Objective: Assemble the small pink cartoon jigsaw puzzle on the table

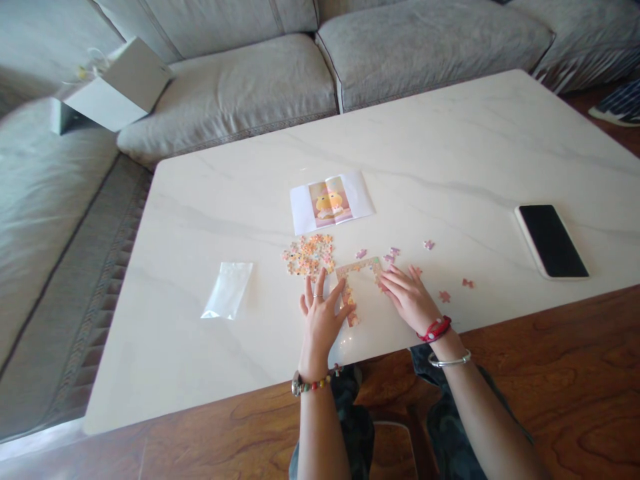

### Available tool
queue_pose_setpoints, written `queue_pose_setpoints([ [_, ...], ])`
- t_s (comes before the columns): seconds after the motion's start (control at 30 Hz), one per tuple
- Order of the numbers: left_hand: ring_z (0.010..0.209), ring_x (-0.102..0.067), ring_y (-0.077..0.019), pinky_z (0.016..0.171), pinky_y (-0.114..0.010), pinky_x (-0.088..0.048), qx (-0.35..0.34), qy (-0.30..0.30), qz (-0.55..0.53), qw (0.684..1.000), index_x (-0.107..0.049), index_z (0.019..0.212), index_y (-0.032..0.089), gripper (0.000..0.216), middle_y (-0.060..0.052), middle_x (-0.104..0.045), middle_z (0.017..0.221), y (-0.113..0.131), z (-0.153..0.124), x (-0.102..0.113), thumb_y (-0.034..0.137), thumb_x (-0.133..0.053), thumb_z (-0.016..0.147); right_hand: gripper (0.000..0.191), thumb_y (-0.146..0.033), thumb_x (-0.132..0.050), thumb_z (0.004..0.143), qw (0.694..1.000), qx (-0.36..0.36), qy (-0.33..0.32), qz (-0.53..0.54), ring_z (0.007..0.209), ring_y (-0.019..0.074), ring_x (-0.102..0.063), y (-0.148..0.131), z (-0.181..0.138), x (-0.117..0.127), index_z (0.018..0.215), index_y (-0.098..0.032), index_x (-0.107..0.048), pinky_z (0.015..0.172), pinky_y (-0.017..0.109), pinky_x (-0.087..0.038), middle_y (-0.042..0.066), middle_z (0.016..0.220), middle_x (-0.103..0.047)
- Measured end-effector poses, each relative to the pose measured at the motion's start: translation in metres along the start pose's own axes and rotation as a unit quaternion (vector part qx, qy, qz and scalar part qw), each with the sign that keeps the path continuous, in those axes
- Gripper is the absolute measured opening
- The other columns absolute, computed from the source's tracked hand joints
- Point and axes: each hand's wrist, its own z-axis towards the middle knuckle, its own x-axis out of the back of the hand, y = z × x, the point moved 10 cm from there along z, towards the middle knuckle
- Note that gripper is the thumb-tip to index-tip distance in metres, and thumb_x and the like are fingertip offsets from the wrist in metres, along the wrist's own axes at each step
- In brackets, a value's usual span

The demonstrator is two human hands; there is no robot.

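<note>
A partly joined jigsaw border (pixel 358 265) lies on the white table, with a left side, a top edge and part of a right side. My left hand (pixel 321 313) rests with spread fingers on its left side, thumb and forefinger touching the pieces. Over the right side lies my right hand (pixel 410 297), fingers stretched out and covering some pieces. A heap of loose puzzle pieces (pixel 309 255) sits just beyond my left fingertips. Several single pieces lie around my right hand, among them a pink piece (pixel 445 297) and a purple piece (pixel 429 245).
A creased sheet with a printed picture of yellow figures (pixel 330 202) lies behind the heap. At the left is a clear plastic bag (pixel 227 291); at the right, a phone (pixel 552 241). A grey sofa (pixel 250 87) with a white box (pixel 120 87) borders the table (pixel 200 373).
</note>
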Motion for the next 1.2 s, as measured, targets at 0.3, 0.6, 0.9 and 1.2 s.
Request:
queue_pose_setpoints([
  [0.3,0.132,-0.007,-0.0341,0.096,-0.06,-0.024,-0.022,0.016,-0.027,0.999,-0.026,0.134,0.031,0.067,-0.008,-0.016,0.145,0.004,-0.001,0.007,0.044,-0.055,0.074,0.025,-0.022,-0.046,0.082,0.988,-0.104,0.114,0.011,0.101,0.02,-0.054,0.058,-0.026,0.097,0.103,-0.019,-0.059,0.088,0.037,-0.044,0.009,0.107,-0.06],
  [0.6,0.132,-0.011,-0.0333,0.098,-0.056,-0.023,-0.04,0.069,-0.056,0.995,-0.023,0.135,0.025,0.071,-0.014,-0.023,0.142,0.008,0.002,0.01,0.046,-0.053,0.075,0.017,-0.029,-0.051,0.077,0.975,-0.211,0.058,-0.041,0.066,0.0158,-0.056,0.125,-0.078,0.108,0.087,-0.019,-0.061,0.065,0.031,-0.047,0.006,0.081,-0.06],
  [0.9,0.132,-0.01,-0.0331,0.099,-0.057,-0.021,-0.037,0.072,-0.081,0.993,-0.026,0.134,0.026,0.067,-0.013,-0.022,0.142,0.009,0.004,0.009,0.047,-0.051,0.076,0.013,-0.03,-0.051,0.076,0.965,-0.253,0.065,0.024,0.066,0.0171,-0.057,0.14,-0.08,0.093,0.07,-0.019,-0.056,0.063,0.032,-0.048,0.006,0.073,-0.058],
  [1.2,0.131,-0.013,-0.0319,0.1,-0.055,-0.023,-0.026,0.072,-0.079,0.994,-0.032,0.131,0.026,0.06,-0.013,-0.025,0.14,0.0,0.002,0.008,0.043,-0.051,0.078,0.022,-0.037,-0.053,0.076,0.903,-0.299,0.081,0.299,0.077,0.0179,-0.063,0.109,-0.062,0.076,0.086,-0.018,-0.06,0.068,0.031,-0.053,0.007,0.086,-0.066],
])
